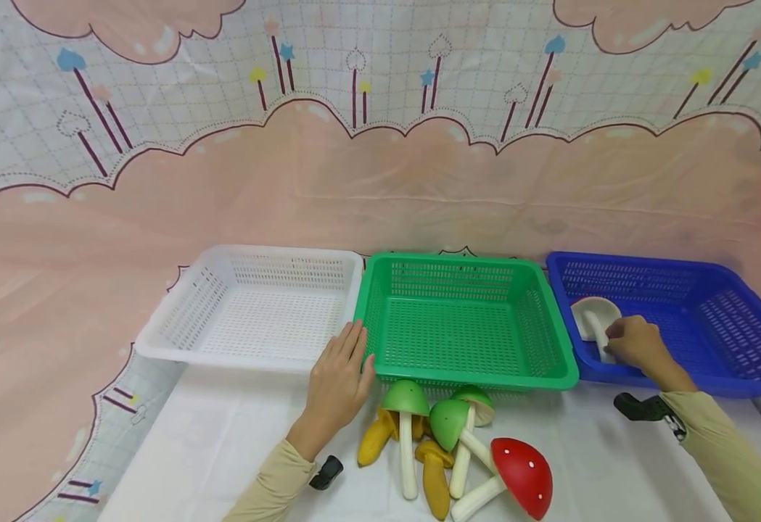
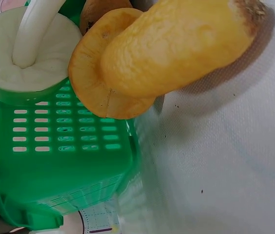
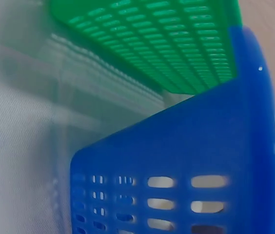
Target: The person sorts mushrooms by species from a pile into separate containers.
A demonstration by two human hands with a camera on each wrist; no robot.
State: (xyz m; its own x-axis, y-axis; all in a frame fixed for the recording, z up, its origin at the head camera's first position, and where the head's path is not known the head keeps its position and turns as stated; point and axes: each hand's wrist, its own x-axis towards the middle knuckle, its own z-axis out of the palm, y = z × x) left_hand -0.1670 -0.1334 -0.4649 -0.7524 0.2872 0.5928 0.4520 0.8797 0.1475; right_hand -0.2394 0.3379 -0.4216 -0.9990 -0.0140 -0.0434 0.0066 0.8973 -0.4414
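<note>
Inside the blue basket (image 1: pixel 680 290), at its left front, my right hand (image 1: pixel 641 349) pinches the pale stem of a toy mushroom (image 1: pixel 594 312); its cap lies underside up with a sliver of red at the edge. My left hand (image 1: pixel 337 380) has straight fingers and touches the adjoining rims of the white basket (image 1: pixel 223 357) and green basket (image 1: pixel 471 378). Near it on the table lie several toy mushrooms: green-capped ones (image 1: pixel 405 397), yellow-brown ones (image 1: pixel 436 482) and a red one with white dots (image 1: pixel 522 475). A yellow-brown mushroom (image 2: pixel 171 48) looms large in the left wrist view.
Three baskets stand side by side along the back of the white-covered table (image 1: pixel 236 428). Behind them hangs a patterned pink cloth (image 1: pixel 380 188). The blue basket's slotted wall (image 3: pixel 176 141) fills much of the right wrist view, hiding the right hand's fingers there.
</note>
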